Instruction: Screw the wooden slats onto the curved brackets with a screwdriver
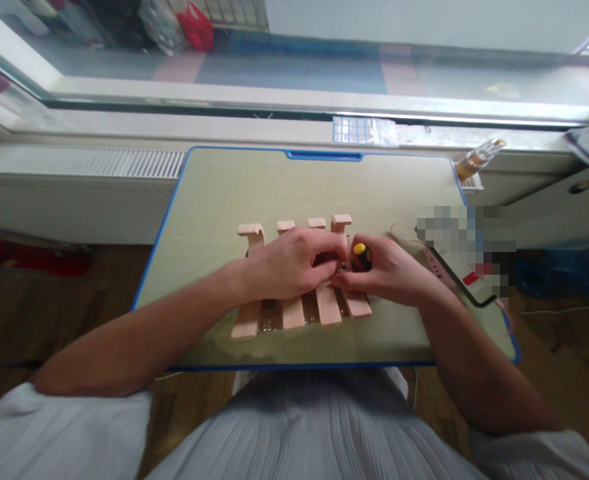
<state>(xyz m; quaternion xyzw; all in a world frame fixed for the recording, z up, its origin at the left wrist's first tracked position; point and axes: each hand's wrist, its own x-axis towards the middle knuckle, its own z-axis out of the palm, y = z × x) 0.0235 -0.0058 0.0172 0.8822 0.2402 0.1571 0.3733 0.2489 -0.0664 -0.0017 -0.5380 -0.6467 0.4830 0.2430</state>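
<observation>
Several pale wooden slats with curled far ends (246, 324) lie side by side on the light-topped table (244, 183), with clear shiny material showing between them. My right hand (399, 270) is closed around a short screwdriver (362, 256) with a yellow and black handle, over the right-hand slats. Reaching across the slats, my left hand (289, 263) has its thumb and fingers pinched beside the tool's tip. A small dark metallic bit shows there, but what the left fingertips hold is too small to make out.
A phone (467, 277), partly blurred out, lies at the table's right side with a pink cable (399, 227). A clear bottle (479, 160) stands beyond the far right corner. The window sill (254, 127) runs behind the table, with a plastic packet (359, 131) on it.
</observation>
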